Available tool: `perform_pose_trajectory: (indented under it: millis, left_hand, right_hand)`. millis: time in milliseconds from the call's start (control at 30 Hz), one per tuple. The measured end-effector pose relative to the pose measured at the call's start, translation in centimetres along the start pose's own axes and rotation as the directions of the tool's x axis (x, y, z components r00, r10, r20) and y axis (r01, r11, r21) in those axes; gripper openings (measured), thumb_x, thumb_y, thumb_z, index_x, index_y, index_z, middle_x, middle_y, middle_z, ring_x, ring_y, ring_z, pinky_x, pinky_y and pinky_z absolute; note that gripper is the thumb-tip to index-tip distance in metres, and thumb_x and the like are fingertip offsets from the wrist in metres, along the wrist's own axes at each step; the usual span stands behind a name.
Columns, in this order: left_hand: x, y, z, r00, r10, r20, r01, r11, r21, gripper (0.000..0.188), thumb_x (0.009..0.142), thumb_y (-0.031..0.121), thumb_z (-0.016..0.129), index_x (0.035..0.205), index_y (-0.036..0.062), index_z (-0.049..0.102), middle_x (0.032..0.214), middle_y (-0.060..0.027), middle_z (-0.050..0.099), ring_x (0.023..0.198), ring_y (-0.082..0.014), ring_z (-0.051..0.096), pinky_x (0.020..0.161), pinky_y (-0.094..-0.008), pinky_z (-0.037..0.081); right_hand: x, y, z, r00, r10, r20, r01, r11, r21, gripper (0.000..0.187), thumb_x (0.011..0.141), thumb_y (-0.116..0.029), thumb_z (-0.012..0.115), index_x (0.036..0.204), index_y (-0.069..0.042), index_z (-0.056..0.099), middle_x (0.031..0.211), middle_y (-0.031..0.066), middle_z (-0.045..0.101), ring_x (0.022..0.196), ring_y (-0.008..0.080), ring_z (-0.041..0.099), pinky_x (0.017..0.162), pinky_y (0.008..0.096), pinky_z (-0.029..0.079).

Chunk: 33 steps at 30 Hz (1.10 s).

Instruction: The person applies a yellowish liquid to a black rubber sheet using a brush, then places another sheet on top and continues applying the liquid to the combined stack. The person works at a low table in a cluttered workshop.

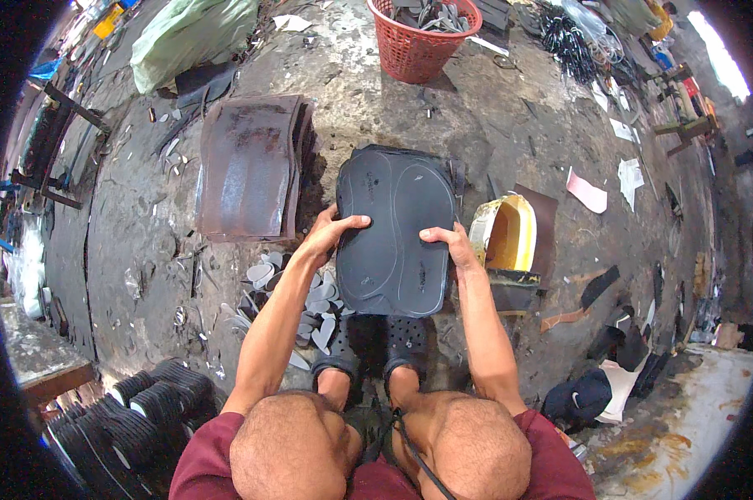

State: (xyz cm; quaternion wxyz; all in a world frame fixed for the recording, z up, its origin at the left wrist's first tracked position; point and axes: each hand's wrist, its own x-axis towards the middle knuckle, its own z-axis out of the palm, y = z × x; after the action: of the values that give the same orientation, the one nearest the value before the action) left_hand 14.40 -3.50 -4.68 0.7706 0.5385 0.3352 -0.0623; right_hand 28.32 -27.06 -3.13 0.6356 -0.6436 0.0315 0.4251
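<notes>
Between hands [327, 233] [459, 246], seemingly stacked black sheets [395, 225]

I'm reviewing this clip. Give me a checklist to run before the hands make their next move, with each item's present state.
1. Left hand on the dark sheets: ok, thumb on top at the left edge.
2. Right hand on them: ok, thumb on top at the right edge.
3. Top face marked: ok, pale curved lines show.
4. Sheet edges flush: not ok, lower layers stick out at the far edge.
5. Floor beside the left clog free of loose bits: not ok, grey cut pieces lie there.
6. Sheets clear of the floor: cannot tell, the underside is hidden.
</notes>
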Motion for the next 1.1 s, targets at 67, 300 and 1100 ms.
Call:
perform_pose_trajectory:
  millis: [67,300,1100]
  left_hand:
    - [0.3,-0.2,0.1,0.997,0.029,-0.068,-0.028,0.999,0.018,0.114,0.07,0.041,0.089,0.153,-0.0072,0.027,0.135,-0.0282,0.056,0.118,-0.0333,0.062,0.104,-0.0421,0.049]
    - [-2.6,-0.6,4.2,0.831,0.39,-0.397,-0.21,0.88,0.426,0.069,0.083,0.05,0.078,0.13,0.0015,0.066,0.116,-0.0164,0.071,0.108,-0.0209,0.067,0.093,-0.035,0.052]
    - [-0.8,-4.0,6.2,0.937,0.331,-0.109,-0.32,0.696,-0.643,0.057,0.108,0.044,0.035,0.154,0.011,0.036,0.157,-0.0137,0.037,0.141,-0.0303,0.043,0.118,-0.0444,0.033]
  right_hand:
    - [-0.1,0.0,-0.3,1.0,-0.012,-0.024,0.012,1.0,0.005,0.06,0.062,-0.019,0.079,0.115,0.003,0.059,0.1,0.0149,0.065,0.088,0.027,0.067,0.081,0.0397,0.056]
    - [-1.4,-3.5,-2.3,0.991,-0.111,-0.075,0.114,0.993,0.034,0.06,0.06,-0.02,0.084,0.111,0.006,0.065,0.099,0.0147,0.069,0.092,0.0273,0.066,0.089,0.0396,0.052]
    - [-8.6,-4.5,10.8,0.739,-0.671,0.061,0.326,0.277,-0.904,0.105,0.065,-0.036,0.089,0.149,-0.001,0.036,0.132,0.0211,0.058,0.118,0.0386,0.059,0.097,0.0453,0.051]
